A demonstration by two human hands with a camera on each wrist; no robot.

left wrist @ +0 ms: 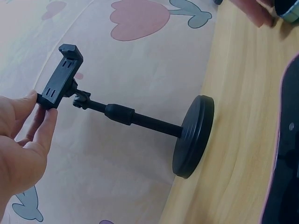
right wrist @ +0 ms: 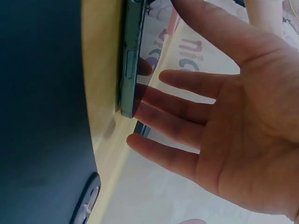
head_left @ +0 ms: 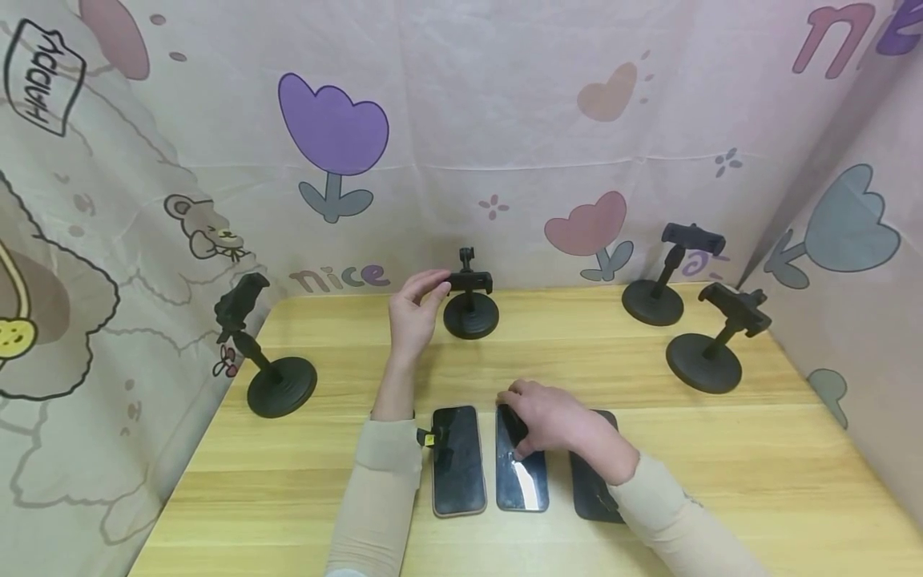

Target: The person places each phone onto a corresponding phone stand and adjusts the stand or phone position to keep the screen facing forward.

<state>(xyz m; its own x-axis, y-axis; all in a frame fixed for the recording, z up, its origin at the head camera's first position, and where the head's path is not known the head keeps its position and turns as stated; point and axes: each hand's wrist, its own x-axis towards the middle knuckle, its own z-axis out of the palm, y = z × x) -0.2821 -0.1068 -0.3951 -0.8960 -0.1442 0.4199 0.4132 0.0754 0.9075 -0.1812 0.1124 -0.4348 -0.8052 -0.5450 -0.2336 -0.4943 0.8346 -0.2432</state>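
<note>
My left hand [head_left: 416,311] pinches one end of the clamp on a black phone stand [head_left: 471,316] at the back of the table. In the left wrist view, thumb and fingertips meet at the lower end of the clamp [left wrist: 61,77]. My right hand [head_left: 551,417] reaches over the middle phone [head_left: 522,485], fingers toward its far end and thumb over the screen. The right wrist view shows these fingers [right wrist: 173,121] spread and nearly straight at the phone's green edge [right wrist: 129,65]. The phone lies screen up, partly covered by the hand.
A second phone [head_left: 459,473] lies to the left, beside my left sleeve. On the right, another phone [head_left: 587,481] lies partly under my right arm. More black stands occupy the left side [head_left: 281,387], back right [head_left: 652,303] and right side [head_left: 704,365]. Printed cloth [head_left: 447,120] hangs around the table.
</note>
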